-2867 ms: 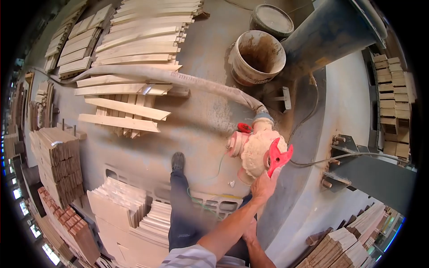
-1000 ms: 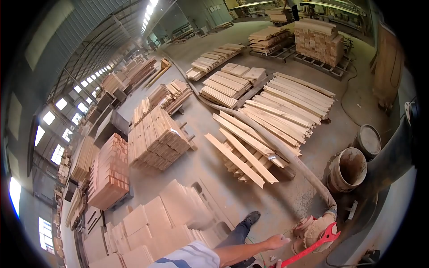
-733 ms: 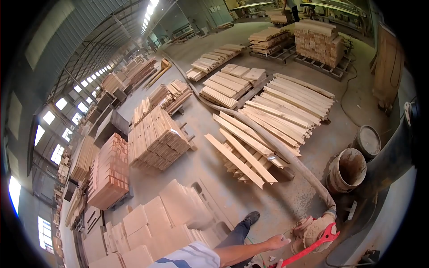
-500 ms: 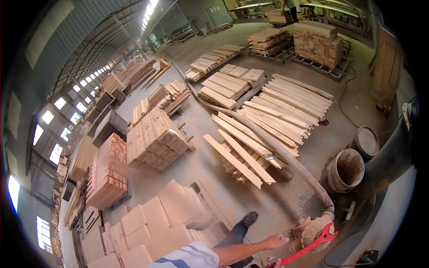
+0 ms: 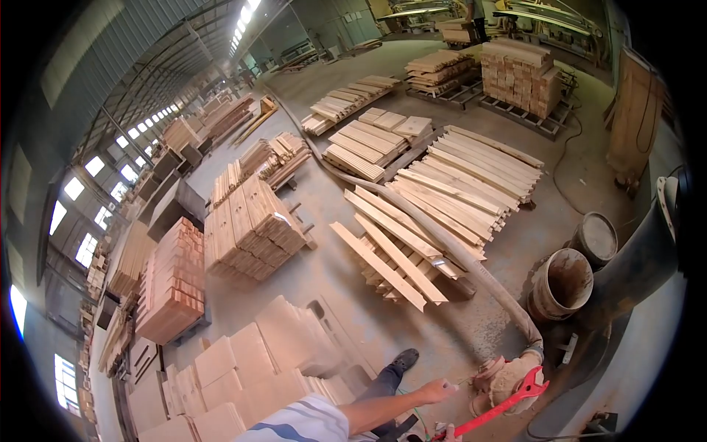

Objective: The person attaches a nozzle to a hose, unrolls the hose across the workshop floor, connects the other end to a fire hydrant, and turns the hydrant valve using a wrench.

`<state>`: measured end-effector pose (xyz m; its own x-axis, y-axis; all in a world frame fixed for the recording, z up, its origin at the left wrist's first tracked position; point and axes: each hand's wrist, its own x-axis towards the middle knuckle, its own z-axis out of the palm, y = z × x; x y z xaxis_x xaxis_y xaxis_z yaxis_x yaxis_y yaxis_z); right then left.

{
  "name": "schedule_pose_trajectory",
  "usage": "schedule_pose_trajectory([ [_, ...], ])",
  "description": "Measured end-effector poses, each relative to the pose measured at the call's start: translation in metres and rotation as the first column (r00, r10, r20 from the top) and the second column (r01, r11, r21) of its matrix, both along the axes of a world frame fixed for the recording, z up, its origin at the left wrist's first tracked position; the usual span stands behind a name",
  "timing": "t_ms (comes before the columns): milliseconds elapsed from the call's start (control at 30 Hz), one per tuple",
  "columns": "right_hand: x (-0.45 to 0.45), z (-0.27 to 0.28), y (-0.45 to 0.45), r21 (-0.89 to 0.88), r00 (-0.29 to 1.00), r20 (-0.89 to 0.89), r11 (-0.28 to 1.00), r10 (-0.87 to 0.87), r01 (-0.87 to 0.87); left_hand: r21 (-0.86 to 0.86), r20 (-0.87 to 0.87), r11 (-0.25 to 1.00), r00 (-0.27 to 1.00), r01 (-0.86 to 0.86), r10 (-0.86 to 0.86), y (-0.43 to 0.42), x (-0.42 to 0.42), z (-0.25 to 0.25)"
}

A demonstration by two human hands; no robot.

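Observation:
A red open-jaw wrench point(image 5: 493, 415) slants up to the right from the bottom edge. My right hand point(image 5: 446, 436), mostly cut off by the frame, is closed around its lower end. The wrench's jaw overlaps a dusty, cloth-like wrapped bundle point(image 5: 508, 372) at the end of a thick hose; I cannot tell whether they touch. My left hand point(image 5: 436, 391) is stretched out just above the wrench handle, its fingers curled together. What the left fingers hold, if anything, is too small to make out.
The thick hose point(image 5: 471, 261) runs back across the floor beside stacked wooden boards point(image 5: 464, 188). Two dusty buckets point(image 5: 563, 283) stand at the right near a large dark pipe point(image 5: 637, 269). Stacked panels point(image 5: 236, 365) are close at the lower left. A person point(image 5: 477, 18) stands far back.
The view has shifted slightly, so the scene sits a little further left. My left hand stays stretched out with curled fingers, and my right hand still holds the wrench by the bundle.

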<state>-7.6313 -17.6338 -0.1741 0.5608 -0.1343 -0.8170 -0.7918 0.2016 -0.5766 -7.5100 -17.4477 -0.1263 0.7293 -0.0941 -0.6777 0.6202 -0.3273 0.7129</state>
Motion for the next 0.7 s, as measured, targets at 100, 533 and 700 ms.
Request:
schedule_pose_trajectory([
  [100, -0.002, -0.009, 0.0, 0.13, 0.997, -0.023, 0.988, -0.079, 0.082, -0.017, 0.009, 0.999, 1.0, -0.029, 0.029, 0.004, -0.002, 0.003],
  [533, -0.002, -0.012, -0.003, 0.092, 0.999, -0.027, 0.995, -0.028, 0.031, 0.171, 0.224, 0.976, 0.97, -0.131, 0.091, 0.02, -0.014, -0.012],
  [700, -0.006, -0.026, -0.008, 0.011, 1.0, -0.027, 1.0, 0.013, -0.013, 0.05, 0.097, 0.993, 0.99, -0.106, 0.101, 0.037, -0.014, 0.009],
])
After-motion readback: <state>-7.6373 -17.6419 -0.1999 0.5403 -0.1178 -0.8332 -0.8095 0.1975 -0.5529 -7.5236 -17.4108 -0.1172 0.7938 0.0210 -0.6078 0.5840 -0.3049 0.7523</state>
